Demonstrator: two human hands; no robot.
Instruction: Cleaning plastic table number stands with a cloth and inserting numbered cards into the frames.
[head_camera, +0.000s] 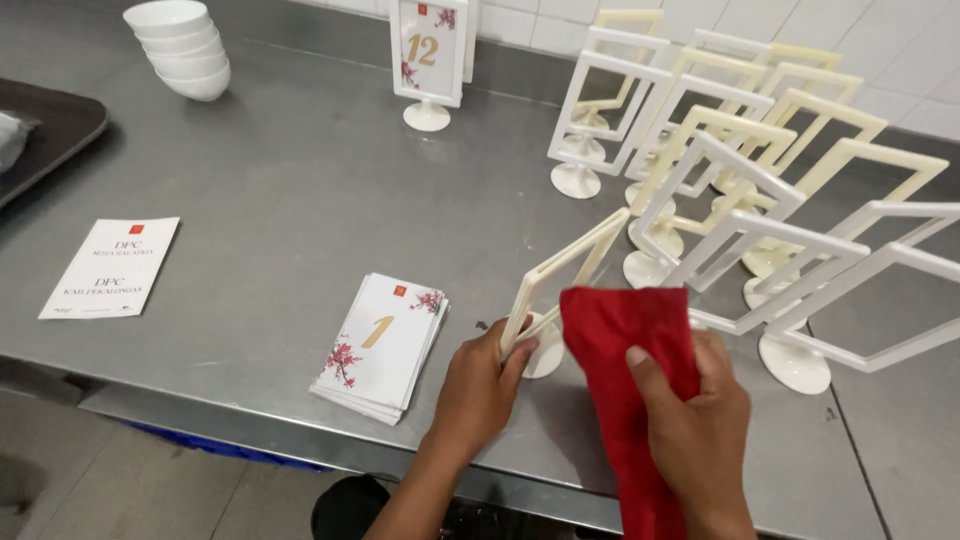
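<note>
At the far left a dark tray (55, 125) sits at the edge of the steel table (290, 200), and a stack of white bowls (182, 47) stands behind it. Nearer the front lie a white printed sheet (110, 266) and then a pile of number cards (382, 345) with red blossom print, just left of the person's arms. At the back stands one white card stand (428, 55) already fitted with a card.

The left hand (478, 390) is closed on the lower edge of an empty cream frame stand (560, 290), thumb over the rim, tipping it toward the person while its round foot rests on the table. The right hand (700, 420) is clenched around a red cloth (625, 360), which hangs down and touches the frame's right side. To the right, a crowd of empty frame stands (760, 190), white and cream, fills the table.

The step in hand looks like wiping this frame down. The next move would call for the left hand's steady hold while the cloth passes along the thin rails, without knocking the close-packed stands beside it.
</note>
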